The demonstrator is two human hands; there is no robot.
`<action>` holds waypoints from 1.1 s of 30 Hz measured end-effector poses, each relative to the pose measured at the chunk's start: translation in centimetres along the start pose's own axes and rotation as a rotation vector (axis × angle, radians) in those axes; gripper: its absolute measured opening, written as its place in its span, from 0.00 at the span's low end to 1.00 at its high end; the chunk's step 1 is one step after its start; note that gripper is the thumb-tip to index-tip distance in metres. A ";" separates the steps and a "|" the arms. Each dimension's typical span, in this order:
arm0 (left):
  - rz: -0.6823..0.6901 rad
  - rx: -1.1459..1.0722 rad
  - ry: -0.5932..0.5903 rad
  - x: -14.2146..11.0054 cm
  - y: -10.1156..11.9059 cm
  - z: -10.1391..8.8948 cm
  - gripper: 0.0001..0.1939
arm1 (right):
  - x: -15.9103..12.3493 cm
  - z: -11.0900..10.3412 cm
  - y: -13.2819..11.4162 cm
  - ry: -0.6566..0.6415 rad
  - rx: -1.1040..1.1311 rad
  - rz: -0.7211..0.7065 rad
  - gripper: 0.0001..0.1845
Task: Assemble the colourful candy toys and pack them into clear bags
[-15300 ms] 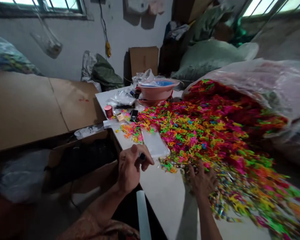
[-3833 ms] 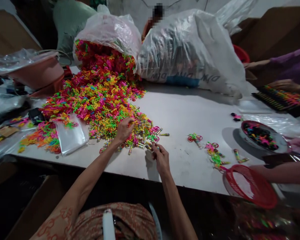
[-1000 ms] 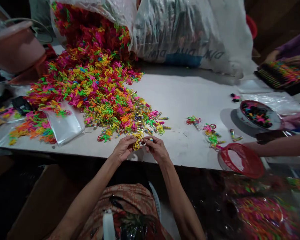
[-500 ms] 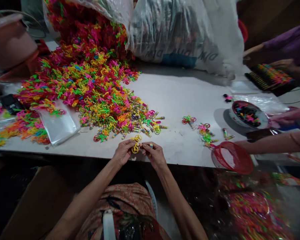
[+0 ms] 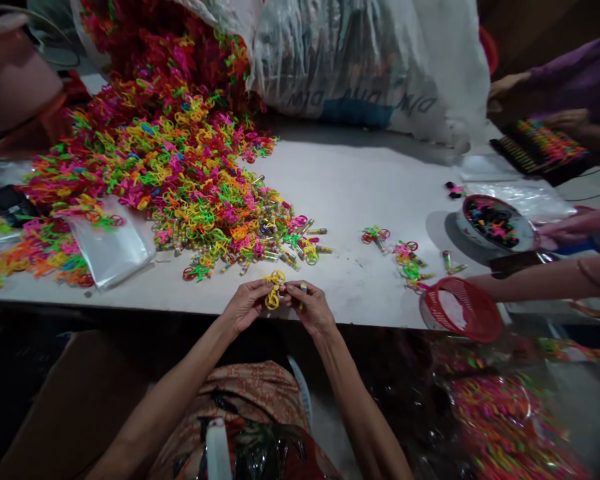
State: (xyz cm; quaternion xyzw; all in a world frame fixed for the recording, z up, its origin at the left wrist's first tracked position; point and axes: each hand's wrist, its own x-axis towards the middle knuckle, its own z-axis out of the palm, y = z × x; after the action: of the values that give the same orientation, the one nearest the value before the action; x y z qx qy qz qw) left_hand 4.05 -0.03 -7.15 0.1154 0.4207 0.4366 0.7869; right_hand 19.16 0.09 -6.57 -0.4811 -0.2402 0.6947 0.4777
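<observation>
My left hand [image 5: 249, 303] is closed, thumb and fingertips pinching a small yellow plastic piece [image 5: 273, 301] with two spoked wheels, like a toy bicycle. Close against it, my right hand [image 5: 309, 307] is closed too. A short tube with colourful contents [image 5: 303, 289] stands up between its fingers, and its fingertips meet the yellow piece. What exactly is pinched where the fingertips meet is too small to tell. Just beyond the hands spreads a big heap of bright plastic pieces [image 5: 195, 167], with several similar tubes [image 5: 275, 250] along its near edge.
Right of the hands lie loose pieces with tubes [image 5: 407, 261], a red basket [image 5: 463, 310] and a bowl of dark pieces [image 5: 493, 223]. Clear plastic bags [image 5: 113, 247] lie left. Large sacks [image 5: 370, 73] stand behind. Co-workers' arms [image 5: 555, 283] reach in from the right.
Earlier my left hand was in the heap and my right at its edge; both have since come together at the table's front edge with the yellow piece. Over the last second they barely move.
</observation>
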 end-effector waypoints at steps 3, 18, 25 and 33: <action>0.029 0.026 0.030 -0.3 -0.4 -0.5 0.16 | -0.5 0.5 0.5 -0.016 -0.048 -0.034 0.13; 0.787 0.878 0.189 2.2 0.9 -0.8 0.15 | 3.3 -5.2 -6.1 0.332 -0.654 -0.515 0.19; 0.973 1.893 0.372 4.7 4.5 -0.6 0.16 | 6.1 -2.1 -6.5 0.287 -1.675 -0.452 0.13; 0.962 1.933 0.245 6.6 6.6 -1.0 0.14 | 7.8 0.4 -5.9 0.174 -2.022 -0.235 0.21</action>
State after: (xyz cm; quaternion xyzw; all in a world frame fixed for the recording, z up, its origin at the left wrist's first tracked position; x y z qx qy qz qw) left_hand 1.10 8.92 -7.88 0.7943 0.5730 0.1920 0.0625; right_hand 20.70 9.67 -5.18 -0.6812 -0.7244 0.0782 -0.0713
